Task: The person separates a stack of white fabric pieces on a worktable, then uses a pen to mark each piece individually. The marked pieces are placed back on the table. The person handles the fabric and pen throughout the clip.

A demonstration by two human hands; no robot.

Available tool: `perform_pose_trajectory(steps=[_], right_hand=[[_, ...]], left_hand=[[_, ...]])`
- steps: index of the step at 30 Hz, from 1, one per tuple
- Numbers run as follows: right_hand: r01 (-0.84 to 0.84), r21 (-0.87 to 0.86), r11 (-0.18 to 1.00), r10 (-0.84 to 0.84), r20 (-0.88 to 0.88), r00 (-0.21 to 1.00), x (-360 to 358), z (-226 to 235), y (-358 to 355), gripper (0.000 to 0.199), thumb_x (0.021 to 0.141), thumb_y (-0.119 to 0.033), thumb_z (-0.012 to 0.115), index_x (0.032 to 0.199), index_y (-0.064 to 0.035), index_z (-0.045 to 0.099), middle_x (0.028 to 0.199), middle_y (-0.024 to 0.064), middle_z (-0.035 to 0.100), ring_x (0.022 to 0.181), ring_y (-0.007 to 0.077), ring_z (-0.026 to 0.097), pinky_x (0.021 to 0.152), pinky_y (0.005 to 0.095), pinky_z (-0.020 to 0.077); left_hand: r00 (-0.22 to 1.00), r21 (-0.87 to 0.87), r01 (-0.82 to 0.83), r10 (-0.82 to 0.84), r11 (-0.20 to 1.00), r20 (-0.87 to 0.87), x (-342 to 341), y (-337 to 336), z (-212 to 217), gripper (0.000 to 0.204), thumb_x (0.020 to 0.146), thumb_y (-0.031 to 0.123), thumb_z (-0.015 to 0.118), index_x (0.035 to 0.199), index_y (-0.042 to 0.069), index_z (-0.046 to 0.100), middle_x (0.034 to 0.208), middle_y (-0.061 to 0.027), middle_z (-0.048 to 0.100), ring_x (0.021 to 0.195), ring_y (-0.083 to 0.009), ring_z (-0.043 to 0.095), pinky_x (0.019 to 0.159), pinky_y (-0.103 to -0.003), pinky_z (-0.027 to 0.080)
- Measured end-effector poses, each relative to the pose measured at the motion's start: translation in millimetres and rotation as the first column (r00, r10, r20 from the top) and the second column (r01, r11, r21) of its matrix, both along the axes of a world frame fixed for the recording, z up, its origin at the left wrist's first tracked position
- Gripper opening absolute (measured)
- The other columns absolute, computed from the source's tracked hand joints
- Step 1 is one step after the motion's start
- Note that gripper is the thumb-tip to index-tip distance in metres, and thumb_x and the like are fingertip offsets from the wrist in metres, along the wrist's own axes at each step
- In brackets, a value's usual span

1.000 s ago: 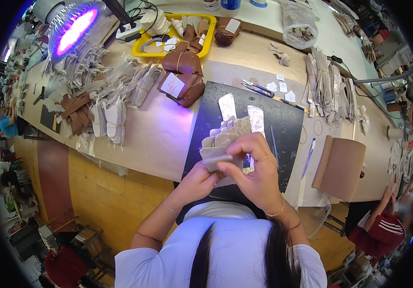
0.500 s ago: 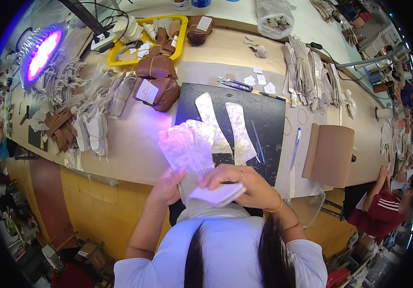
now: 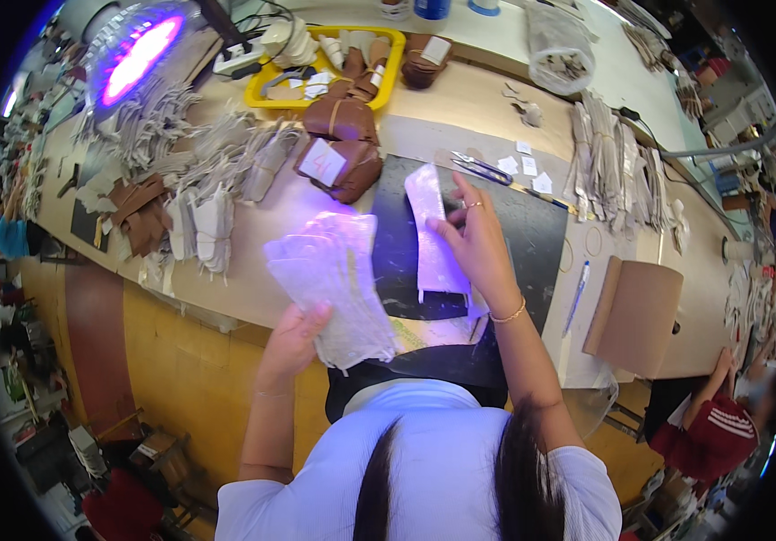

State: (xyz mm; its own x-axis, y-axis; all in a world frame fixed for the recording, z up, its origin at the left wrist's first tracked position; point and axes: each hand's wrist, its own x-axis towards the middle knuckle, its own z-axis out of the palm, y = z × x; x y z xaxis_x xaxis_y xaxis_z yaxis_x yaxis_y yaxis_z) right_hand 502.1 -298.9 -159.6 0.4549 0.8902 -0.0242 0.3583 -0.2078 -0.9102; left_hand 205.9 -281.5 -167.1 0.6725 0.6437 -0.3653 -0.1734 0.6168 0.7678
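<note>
White strip (image 3: 427, 252) on the black mat (image 3: 532, 261) points forward, just left of the right hand (image 3: 478, 239), the nearer one; that hand's fingers spread apart, no grip showing; the left hand (image 3: 296, 341) pinches a fan of pale pieces (image 3: 341, 293).

right hand (image 3: 481, 248) just let go of the stack (image 3: 338, 288), so the left hand (image 3: 298, 338) has it solo now
half a second ago the right one was gripping the folded-over bottom end; now that end is opened out flat, and the right hand has gone up over the black mat (image 3: 537, 243), fingers spread, thumb at the edge of a pale strip (image 3: 427, 239).
</note>
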Motion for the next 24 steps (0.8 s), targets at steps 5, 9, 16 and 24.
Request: perform_pose_trajectory(steps=[5, 9, 16, 24], right_hand=[[-0.203, 0.281, 0.938, 0.180, 0.107, 0.978, -18.7, 41.4, -19.6, 0.031, 0.087, -0.006, 0.077, 0.117, -0.0045, 0.068, 0.093, 0.0070, 0.062, 0.072, 0.0163, 0.060, 0.069, 0.0269, 0.0500], [-0.381, 0.233, 0.895, 0.377, 0.063, 0.924, -35.0, 82.1, -38.3, 0.024, 0.086, -0.005, 0.077, 0.109, -0.0041, 0.070, 0.083, 0.0081, 0.060, 0.070, 0.0175, 0.061, 0.065, 0.0288, 0.0515], [-0.235, 0.229, 0.945, 0.226, 0.065, 0.972, -53.1, 82.7, -43.0, 0.029, 0.082, -0.005, 0.081, 0.108, -0.0032, 0.068, 0.089, 0.0069, 0.061, 0.081, 0.0165, 0.061, 0.070, 0.0279, 0.0513], [-0.384, 0.207, 0.900, 0.382, 0.049, 0.923, -47.6, 72.9, -57.1, 0.022, 0.081, -0.009, 0.081, 0.096, -0.0049, 0.065, 0.095, 0.0098, 0.065, 0.090, 0.0285, 0.063, 0.082, 0.0373, 0.0515]], left_hand=[[0.996, 0.149, 0.077, -0.069, 0.986, -0.063, 27.7, -13.4, 18.2, 0.049, 0.109, 0.029, 0.049, 0.146, -0.003, 0.046, 0.139, -0.0084, 0.056, 0.129, -0.0180, 0.051, 0.110, -0.034, 0.040], [0.986, 0.247, 0.161, -0.149, 0.955, -0.069, 51.3, -12.8, 26.0, 0.048, 0.110, 0.031, 0.047, 0.146, -0.002, 0.046, 0.139, -0.0081, 0.055, 0.130, -0.0183, 0.050, 0.111, -0.035, 0.039], [0.960, 0.433, 0.249, -0.161, 0.866, -0.231, 71.7, -17.0, 34.7, 0.041, 0.109, 0.028, 0.049, 0.138, -0.001, 0.052, 0.132, -0.0096, 0.060, 0.123, -0.0190, 0.054, 0.106, -0.037, 0.043], [0.907, 0.250, 0.421, -0.395, 0.872, -0.149, 44.2, -12.1, 15.1, 0.039, 0.103, 0.025, 0.061, 0.131, -0.002, 0.058, 0.121, -0.0048, 0.063, 0.112, -0.0116, 0.057, 0.096, -0.030, 0.049]])
